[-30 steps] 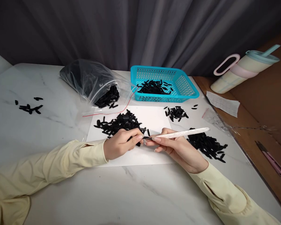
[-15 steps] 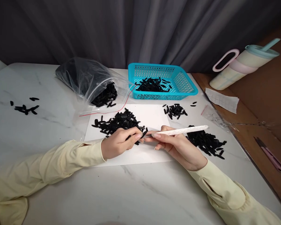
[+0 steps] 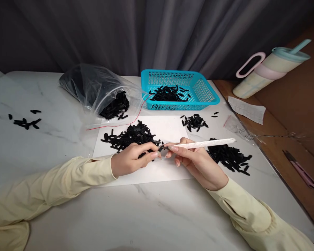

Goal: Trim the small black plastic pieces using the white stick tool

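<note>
Two hands are close together over a white sheet point(image 3: 149, 176) on the tabletop point(image 3: 146, 216). The left hand point(image 3: 132, 157) has its grip pinched on a small black piece point(image 3: 161, 148); the right hand point(image 3: 200, 163) has its grip around a white-handled tool point(image 3: 206, 143), dark end toward that piece (whether they touch is too small to tell). A black pile point(image 3: 134, 134) lies just beyond the left hand, and a blue basket point(image 3: 183, 103) stands farther back.

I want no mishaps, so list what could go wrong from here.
The white-handled tool in the right hand points toward the left hand, which pinches a black piece; a slip might poke a finger. The clear zip bag lies with its mouth open, so the loose pieces there could spill onto the white sheet.
</note>
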`<state>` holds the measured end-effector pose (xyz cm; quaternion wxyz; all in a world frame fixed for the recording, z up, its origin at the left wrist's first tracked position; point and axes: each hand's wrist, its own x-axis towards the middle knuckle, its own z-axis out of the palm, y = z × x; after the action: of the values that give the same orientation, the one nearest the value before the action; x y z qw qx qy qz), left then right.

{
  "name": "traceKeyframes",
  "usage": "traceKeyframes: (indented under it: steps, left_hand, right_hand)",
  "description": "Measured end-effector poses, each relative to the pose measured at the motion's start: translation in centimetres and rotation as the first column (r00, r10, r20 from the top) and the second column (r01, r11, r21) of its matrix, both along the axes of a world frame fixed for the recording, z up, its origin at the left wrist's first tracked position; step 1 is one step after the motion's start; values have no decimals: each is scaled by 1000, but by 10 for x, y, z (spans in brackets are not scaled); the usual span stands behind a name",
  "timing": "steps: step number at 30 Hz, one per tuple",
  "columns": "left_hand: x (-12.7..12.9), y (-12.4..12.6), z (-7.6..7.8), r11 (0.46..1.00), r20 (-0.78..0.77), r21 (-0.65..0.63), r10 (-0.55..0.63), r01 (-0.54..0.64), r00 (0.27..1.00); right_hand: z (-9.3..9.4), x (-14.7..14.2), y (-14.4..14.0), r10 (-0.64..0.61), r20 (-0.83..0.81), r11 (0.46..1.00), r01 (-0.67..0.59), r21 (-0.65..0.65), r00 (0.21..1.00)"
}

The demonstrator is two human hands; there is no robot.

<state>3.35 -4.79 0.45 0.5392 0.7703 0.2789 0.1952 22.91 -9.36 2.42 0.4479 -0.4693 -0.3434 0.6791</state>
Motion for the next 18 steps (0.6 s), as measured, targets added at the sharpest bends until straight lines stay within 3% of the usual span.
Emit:
traceKeyframes:
  steps: [8, 13, 18]
  left_hand:
    - [2, -3, -1, 955, 22, 291, 54, -58, 998]
    - [3, -5, -6, 844, 114, 504, 147, -184, 983]
    - [4, -8, -10, 749, 156, 615, 194, -249, 969]
  right_hand:
    - [2, 0, -1, 6, 25, 1000, -6, -3, 1000]
    - [6, 0, -4, -3, 95, 1000, 3, 5, 995]
    - [6, -3, -8, -63, 166, 997, 55, 50, 984]
